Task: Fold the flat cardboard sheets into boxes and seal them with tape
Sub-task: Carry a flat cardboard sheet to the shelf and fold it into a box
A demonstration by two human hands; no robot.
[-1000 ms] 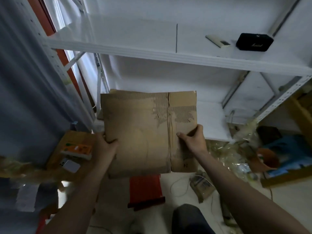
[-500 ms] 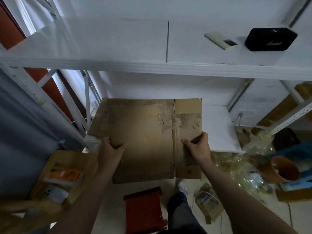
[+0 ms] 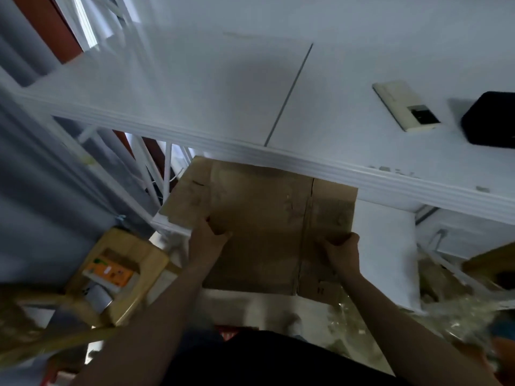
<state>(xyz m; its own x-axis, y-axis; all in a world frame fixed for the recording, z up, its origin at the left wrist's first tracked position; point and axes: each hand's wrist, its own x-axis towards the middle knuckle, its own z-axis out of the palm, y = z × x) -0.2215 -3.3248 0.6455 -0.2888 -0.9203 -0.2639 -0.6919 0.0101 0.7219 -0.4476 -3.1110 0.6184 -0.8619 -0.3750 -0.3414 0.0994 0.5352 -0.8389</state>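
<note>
Cardboard sheet point(image 3: 262, 218), flat, rests partly on the lower shelf point(image 3: 384, 246) under the upper shelf point(image 3: 278, 160). Left hand point(image 3: 207, 238) grips its left edge and right hand point(image 3: 341, 250) pinches its right panel. Best drawn out level, clear of the overhang, before opening.

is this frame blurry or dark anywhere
Head view: motion blur softens everything, worst at the left edge and bottom right; light is dim, so the cardboard sheet, left hand and right hand look murky; a soft shadow lies on the white shelf.
</note>
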